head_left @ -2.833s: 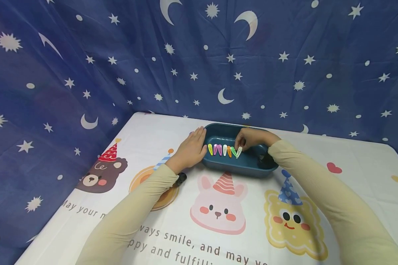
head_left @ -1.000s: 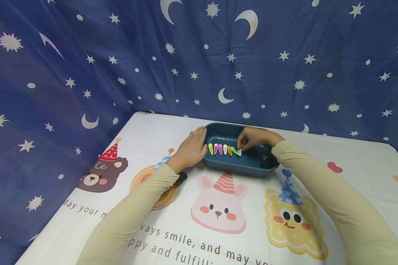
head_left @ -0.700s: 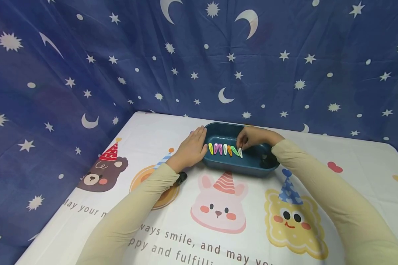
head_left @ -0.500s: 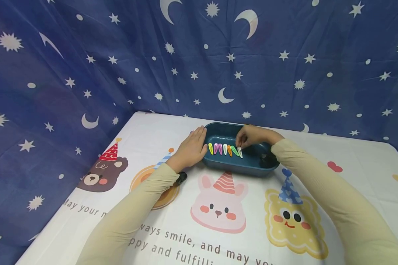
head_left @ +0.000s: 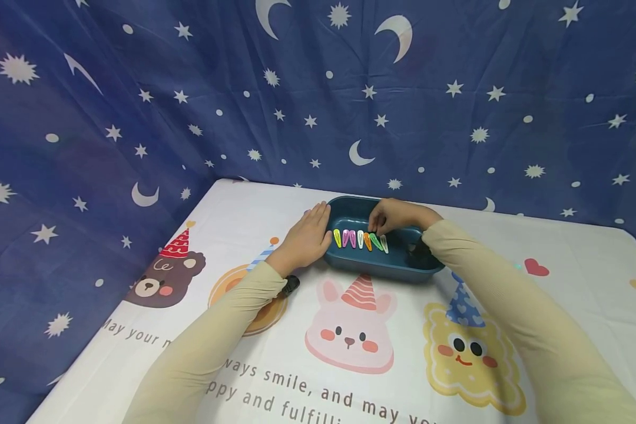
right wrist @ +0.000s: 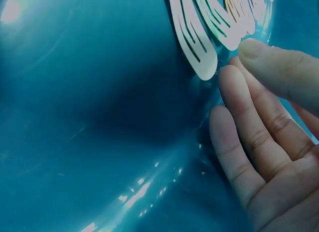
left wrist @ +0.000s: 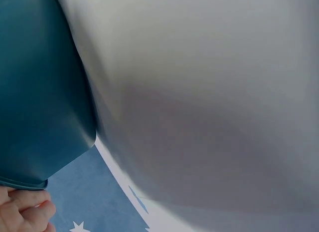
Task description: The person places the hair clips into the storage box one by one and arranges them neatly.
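A dark teal tub (head_left: 381, 271) holds a row of snap hair clips: a yellow clip (head_left: 337, 238), two purple clips (head_left: 353, 238), a white clip (head_left: 360, 239), an orange clip (head_left: 368, 241), a green clip (head_left: 376, 242) and a second white clip (head_left: 384, 244) at the right end. My left hand (head_left: 304, 238) rests along the tub's left end, its fingertips at the rim in the left wrist view. Inside the tub, my right hand (head_left: 394, 215) has loosely bent fingers; in the right wrist view its thumb is right at the end of the green clip (right wrist: 217, 22), apart from the white clip (right wrist: 194, 42).
The tub stands near the back of a table with a white printed cloth (head_left: 275, 377). A blue star-and-moon curtain (head_left: 297, 88) hangs behind and to the left. A black wrist device (head_left: 290, 285) shows by the left cuff.
My right hand has let go of the end white clip, which now lies slanting beside the green one, and has moved left along the row. My left hand has stayed in place.
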A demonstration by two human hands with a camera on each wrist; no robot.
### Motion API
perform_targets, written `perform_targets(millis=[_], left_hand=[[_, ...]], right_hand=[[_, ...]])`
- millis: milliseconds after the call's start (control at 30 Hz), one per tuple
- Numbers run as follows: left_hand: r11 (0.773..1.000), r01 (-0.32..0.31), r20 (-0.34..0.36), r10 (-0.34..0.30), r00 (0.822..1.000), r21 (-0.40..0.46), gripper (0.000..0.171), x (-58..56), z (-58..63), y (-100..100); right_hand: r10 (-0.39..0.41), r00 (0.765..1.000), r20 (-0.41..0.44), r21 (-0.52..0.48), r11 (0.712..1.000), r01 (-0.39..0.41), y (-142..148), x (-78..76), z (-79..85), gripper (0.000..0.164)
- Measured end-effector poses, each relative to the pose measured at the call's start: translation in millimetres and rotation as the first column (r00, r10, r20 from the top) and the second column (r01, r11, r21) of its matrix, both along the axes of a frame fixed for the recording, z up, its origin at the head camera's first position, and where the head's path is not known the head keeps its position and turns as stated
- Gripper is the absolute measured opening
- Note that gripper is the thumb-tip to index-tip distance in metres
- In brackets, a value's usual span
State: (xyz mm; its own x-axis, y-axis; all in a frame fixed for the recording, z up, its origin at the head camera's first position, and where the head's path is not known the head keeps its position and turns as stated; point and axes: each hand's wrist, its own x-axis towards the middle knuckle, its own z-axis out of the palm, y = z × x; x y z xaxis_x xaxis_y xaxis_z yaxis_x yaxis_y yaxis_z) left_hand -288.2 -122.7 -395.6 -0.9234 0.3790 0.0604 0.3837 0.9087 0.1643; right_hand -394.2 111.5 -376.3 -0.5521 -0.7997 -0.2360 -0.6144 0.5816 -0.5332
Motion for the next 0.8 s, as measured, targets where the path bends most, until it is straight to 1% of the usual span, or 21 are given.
perform_targets(millis=[300,467,667,800], left_hand=[[1.0,0.0,-0.018,0.0,1.0,0.008,0.06,-0.5,-1.4,0.3],[1.0,-0.002,-0.012,0.002,1.0,0.017,0.06,0.5,-0.7,0.7],[1.0,-0.002,-0.005,0.002,1.0,0.011,0.06,1.4,0.4,1.2],[1.0,-0.007,0.001,0.007,1.0,0.006,0.06,1.8,1.1,0.9]], right_hand=[[-0.005,1.0,-0.017,0.03,1.0,0.006,1.0,-0.3,-0.3,0.014],[-0.009,1.0,-0.027,0.021,1.0,0.009,5.3,-1.6,-1.6,0.013],[-0.013,1.0,-0.021,-0.016,1.0,0.013,11.7,-2.3,1.7,0.015],[-0.016,1.0,0.012,-0.058,0.998,0.016,15.9,-2.5,6.3,0.019]])
